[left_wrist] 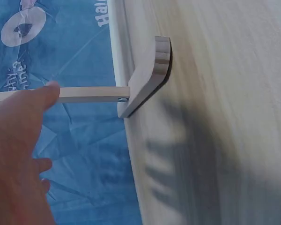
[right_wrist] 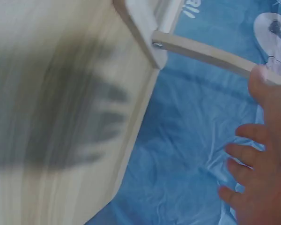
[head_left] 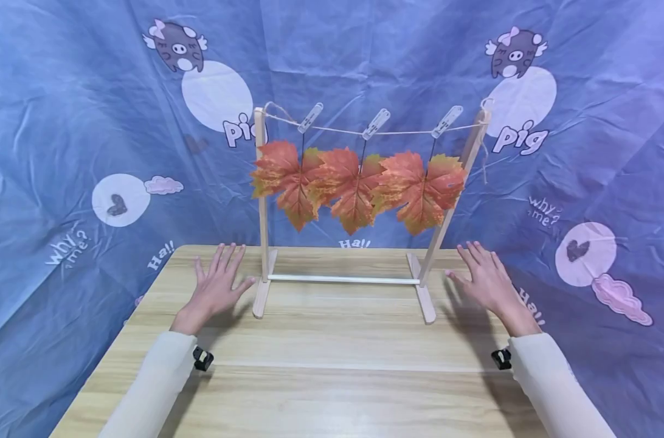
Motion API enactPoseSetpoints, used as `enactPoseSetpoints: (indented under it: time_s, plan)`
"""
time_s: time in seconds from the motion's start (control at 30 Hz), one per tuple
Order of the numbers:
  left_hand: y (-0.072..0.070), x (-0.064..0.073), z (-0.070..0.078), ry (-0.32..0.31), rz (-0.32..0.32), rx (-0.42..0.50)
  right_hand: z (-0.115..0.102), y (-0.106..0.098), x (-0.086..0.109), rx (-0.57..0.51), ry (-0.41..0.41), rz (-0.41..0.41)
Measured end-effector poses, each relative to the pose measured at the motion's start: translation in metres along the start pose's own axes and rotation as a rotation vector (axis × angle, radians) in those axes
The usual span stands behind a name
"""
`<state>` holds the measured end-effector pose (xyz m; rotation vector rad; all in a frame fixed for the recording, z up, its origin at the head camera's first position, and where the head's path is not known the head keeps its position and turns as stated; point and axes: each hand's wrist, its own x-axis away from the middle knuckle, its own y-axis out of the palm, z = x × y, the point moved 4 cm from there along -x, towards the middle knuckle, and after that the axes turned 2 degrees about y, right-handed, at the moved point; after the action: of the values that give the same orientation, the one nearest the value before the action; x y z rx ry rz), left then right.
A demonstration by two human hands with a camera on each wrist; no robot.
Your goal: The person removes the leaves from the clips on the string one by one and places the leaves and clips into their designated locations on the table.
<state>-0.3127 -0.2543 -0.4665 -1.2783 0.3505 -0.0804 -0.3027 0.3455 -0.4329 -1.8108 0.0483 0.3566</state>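
A small wooden rack (head_left: 263,231) stands at the far side of the table, a twine line (head_left: 340,130) strung between its posts. Three orange-red maple leaves (head_left: 354,188) hang from the line by dark stems, each under a pale clothespin (head_left: 376,124). Just left of the rack, my left hand (head_left: 217,289) is held over the table with fingers spread and nothing in it. On the other side, my right hand (head_left: 485,277) is likewise spread and holds nothing. Both cast shadows on the tabletop. In the wrist views the thumbs overlap the rack's posts (left_wrist: 93,94).
A white rod (head_left: 343,279) joins the rack's two feet (head_left: 421,289) low over the wooden table (head_left: 343,395). Behind and at both sides hangs a blue printed cloth (head_left: 332,55). A small black device (head_left: 203,359) sits at each sleeve cuff.
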Motion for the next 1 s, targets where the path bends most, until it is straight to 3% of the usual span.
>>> enactPoseSetpoints:
  time_s: [0.13, 0.4, 0.67, 1.0]
  plan:
    - [-0.007, -0.005, 0.007, 0.052, 0.07, 0.001, -0.009, -0.016, -0.003, -0.078, 0.027, 0.169]
    - [-0.033, -0.011, 0.028, 0.082, 0.258, 0.061, -0.042, -0.044, -0.014, -0.15, -0.013, 0.365]
    - [-0.06, -0.016, 0.056, 0.094, 0.433, 0.138, -0.085, -0.073, -0.025, -0.196, -0.104, 0.462]
    - [-0.091, -0.023, 0.091, 0.128, 0.533, 0.243, -0.123, -0.099, -0.041, -0.286, -0.198, 0.489]
